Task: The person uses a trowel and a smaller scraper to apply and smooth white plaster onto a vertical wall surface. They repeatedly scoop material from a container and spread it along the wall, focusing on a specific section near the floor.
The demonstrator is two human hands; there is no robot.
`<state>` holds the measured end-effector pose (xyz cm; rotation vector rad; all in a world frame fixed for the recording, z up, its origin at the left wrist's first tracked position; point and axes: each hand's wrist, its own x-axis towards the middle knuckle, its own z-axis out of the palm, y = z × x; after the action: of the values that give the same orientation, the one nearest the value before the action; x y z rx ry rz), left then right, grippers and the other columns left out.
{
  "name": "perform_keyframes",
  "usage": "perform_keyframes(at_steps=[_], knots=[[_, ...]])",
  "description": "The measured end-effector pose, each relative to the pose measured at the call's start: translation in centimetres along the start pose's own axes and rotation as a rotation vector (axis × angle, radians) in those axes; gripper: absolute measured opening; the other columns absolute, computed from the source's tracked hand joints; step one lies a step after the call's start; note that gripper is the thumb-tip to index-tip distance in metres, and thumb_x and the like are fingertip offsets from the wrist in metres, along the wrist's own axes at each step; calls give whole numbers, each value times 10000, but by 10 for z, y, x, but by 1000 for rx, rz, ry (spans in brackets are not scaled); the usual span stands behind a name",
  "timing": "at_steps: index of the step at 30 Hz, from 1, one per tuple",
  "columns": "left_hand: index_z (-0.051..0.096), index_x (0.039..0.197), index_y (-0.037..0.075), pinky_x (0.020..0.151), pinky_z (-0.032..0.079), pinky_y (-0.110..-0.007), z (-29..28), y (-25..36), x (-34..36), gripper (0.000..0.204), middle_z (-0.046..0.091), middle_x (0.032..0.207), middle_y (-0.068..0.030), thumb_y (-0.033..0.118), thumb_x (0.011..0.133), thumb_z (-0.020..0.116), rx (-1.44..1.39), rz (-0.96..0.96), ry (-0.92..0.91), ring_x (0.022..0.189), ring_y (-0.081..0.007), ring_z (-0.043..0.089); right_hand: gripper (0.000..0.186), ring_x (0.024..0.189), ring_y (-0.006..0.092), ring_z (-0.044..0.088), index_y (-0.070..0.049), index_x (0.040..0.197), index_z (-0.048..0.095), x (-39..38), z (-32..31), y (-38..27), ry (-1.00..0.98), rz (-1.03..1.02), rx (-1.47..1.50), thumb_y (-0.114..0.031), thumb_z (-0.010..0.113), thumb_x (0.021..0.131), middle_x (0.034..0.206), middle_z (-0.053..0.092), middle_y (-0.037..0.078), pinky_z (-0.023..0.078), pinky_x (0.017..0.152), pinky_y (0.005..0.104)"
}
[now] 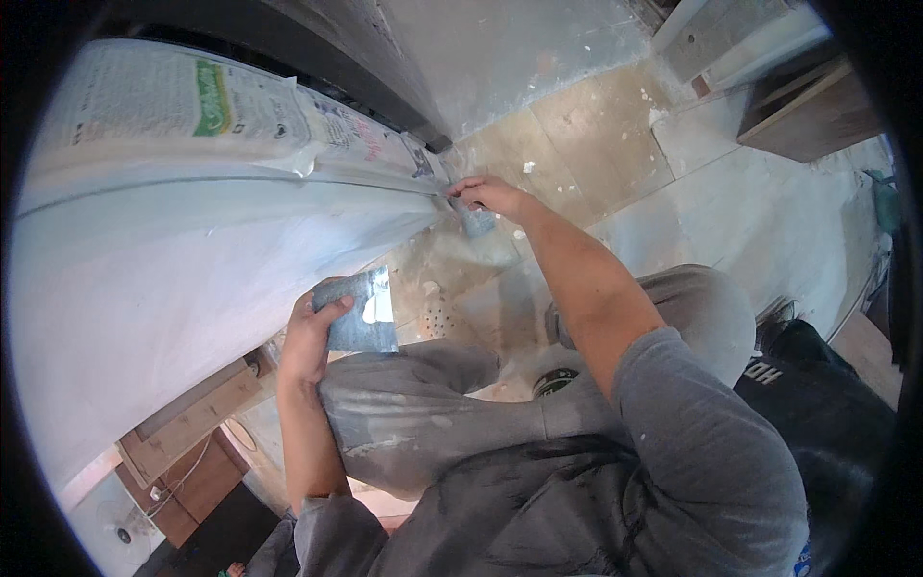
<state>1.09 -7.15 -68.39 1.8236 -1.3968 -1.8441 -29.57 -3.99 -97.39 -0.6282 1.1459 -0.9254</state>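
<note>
My left hand (310,332) is closed on a flat metal putty blade (361,327), its thumb across the face. A dab of white putty (378,308) appears to lie near the blade's outer edge. Farther ahead, my right hand (488,195) reaches to the far end of the white wall (192,260). Its fingers are closed on a second, smaller putty blade (477,219), which hangs below them. The fingertips are at the wall's corner edge; whether they touch it I cannot tell.
Printed paper (260,111) covers the ledge above the wall, beside a dark frame (336,58). White specks dot the tan floor tiles (567,144). A wooden box-like piece (808,120) stands at far right, a black bag or cloth (817,413) at near right. Wooden boards (187,423) lie lower left.
</note>
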Motion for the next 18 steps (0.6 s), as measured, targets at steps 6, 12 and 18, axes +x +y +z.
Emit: perform_keyframes(at_steps=[6, 12, 18], knots=[[632, 1231, -35, 863, 535, -328, -9, -13, 7, 376, 704, 1073, -90, 93, 887, 712, -7, -4, 20, 963, -187, 674, 417, 985, 130, 597, -62, 1261, 731, 18, 3, 22, -10, -89, -39, -91, 662, 850, 1088, 702, 32, 465, 891, 265], [625, 1216, -44, 854, 548, -331, -9, -11, 10, 366, 705, 1068, -96, 105, 892, 705, 11, -23, 30, 951, -191, 685, 413, 1144, 174, 601, -77, 1265, 729, 28, 13, 28, 4, -113, -7, -80, 660, 858, 1251, 699, 62, 440, 1034, 292], [648, 1211, -33, 847, 527, -305, -6, -7, 9, 340, 706, 1037, -69, 51, 889, 717, -36, -25, 21, 937, -164, 667, 410, 1030, 177, 650, -112, 1200, 763, 32, 19, 41, 69, -142, -10, -187, 753, 798, 1070, 742, 75, 520, 895, 321]])
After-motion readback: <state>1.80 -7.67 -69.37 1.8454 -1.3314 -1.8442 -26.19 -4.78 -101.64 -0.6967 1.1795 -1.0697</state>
